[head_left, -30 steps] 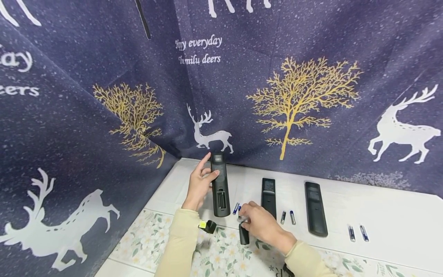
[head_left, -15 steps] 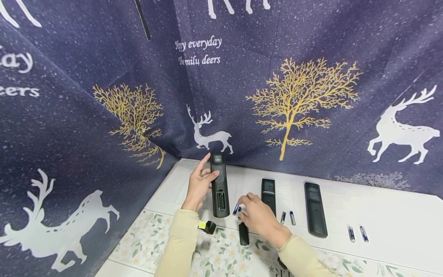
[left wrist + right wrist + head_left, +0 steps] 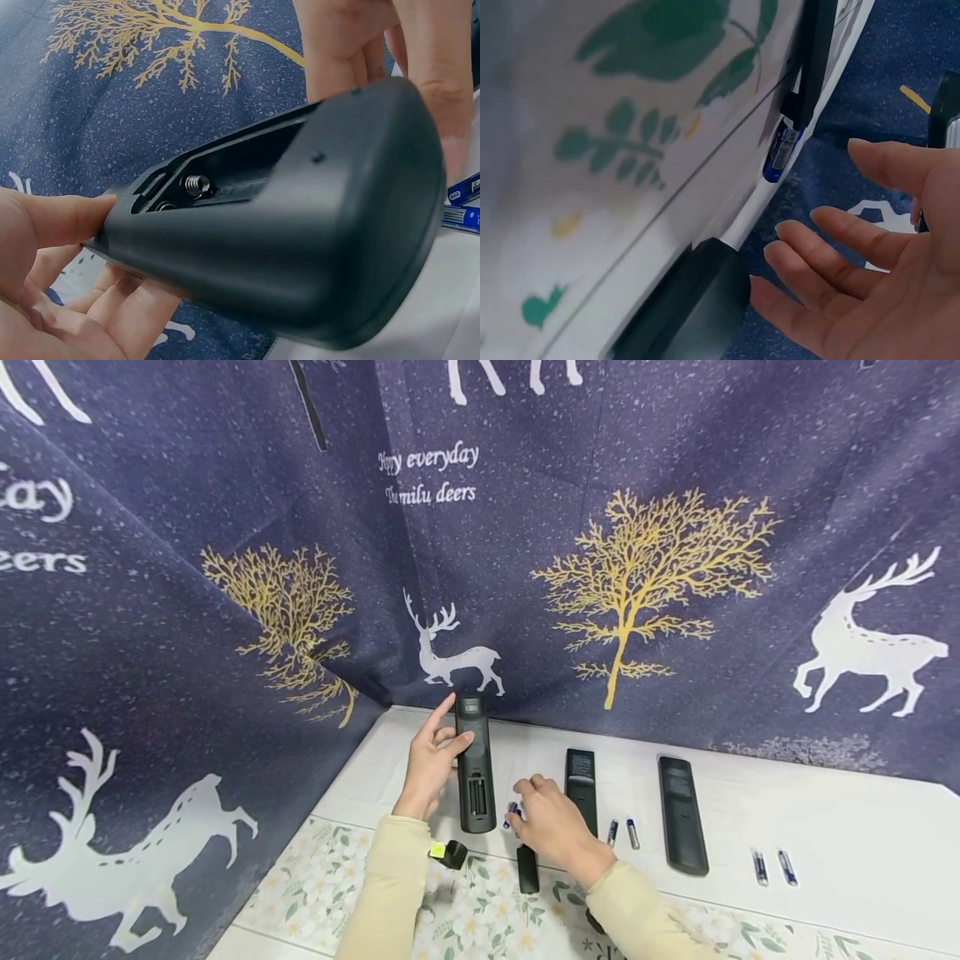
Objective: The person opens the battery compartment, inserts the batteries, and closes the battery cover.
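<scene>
My left hand (image 3: 433, 760) holds a black remote control (image 3: 475, 810) tilted up, back toward me, its thumb on the upper back. The battery compartment (image 3: 217, 176) is uncovered, with coil springs and no battery visible in it. My right hand (image 3: 551, 818) hovers low over two blue-and-dark batteries (image 3: 512, 816), fingertips close to them; whether they touch is unclear. In the right wrist view its fingers (image 3: 817, 292) are spread with nothing between them, and a blue battery (image 3: 781, 150) lies apart from them. A small black battery cover (image 3: 528, 870) lies below my right hand.
Two more black remotes, a middle remote (image 3: 581, 781) and a right remote (image 3: 683, 814), lie on the white table (image 3: 847, 810). Batteries (image 3: 633, 833) lie between them, and a pair of batteries (image 3: 786, 867) at far right. Floral cloth (image 3: 480, 914) covers the near side.
My right hand has shifted slightly up and left, away from the battery cover and over the two batteries. My left hand and its remote have stayed nearly still.
</scene>
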`<state>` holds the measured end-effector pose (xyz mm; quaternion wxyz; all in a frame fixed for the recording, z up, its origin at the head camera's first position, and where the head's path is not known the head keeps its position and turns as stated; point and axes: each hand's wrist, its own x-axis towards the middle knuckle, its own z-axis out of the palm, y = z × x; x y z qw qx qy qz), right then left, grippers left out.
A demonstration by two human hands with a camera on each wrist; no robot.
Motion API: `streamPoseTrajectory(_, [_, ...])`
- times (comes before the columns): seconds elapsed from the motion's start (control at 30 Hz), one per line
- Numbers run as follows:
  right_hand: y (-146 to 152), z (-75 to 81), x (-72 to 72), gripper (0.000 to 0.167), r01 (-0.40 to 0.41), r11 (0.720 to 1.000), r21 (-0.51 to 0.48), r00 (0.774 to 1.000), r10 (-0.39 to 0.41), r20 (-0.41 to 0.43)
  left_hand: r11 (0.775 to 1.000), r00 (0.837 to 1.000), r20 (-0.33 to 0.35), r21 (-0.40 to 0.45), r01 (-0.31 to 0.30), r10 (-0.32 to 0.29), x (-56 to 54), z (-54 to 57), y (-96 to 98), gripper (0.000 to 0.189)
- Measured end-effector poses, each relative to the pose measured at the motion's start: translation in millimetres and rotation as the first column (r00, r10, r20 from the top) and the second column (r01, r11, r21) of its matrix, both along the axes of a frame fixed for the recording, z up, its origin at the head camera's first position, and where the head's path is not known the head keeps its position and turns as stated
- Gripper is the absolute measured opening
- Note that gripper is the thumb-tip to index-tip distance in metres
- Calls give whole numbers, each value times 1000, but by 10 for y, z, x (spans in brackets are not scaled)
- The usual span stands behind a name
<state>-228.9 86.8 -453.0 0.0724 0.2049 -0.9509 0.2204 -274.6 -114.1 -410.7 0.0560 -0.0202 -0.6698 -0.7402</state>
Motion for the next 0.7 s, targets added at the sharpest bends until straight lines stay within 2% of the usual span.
streamPoseTrajectory(0.17, [0, -19, -18, 42, 12, 1000, 9, 999, -13, 32, 1000, 1000, 11, -4, 7, -6, -1, 4, 19, 72])
streamPoseTrajectory(0.7, [-37, -12, -51, 44, 19, 998, 57, 998, -22, 56, 1000, 1000, 6, 10, 17, -17, 16, 13, 22, 72])
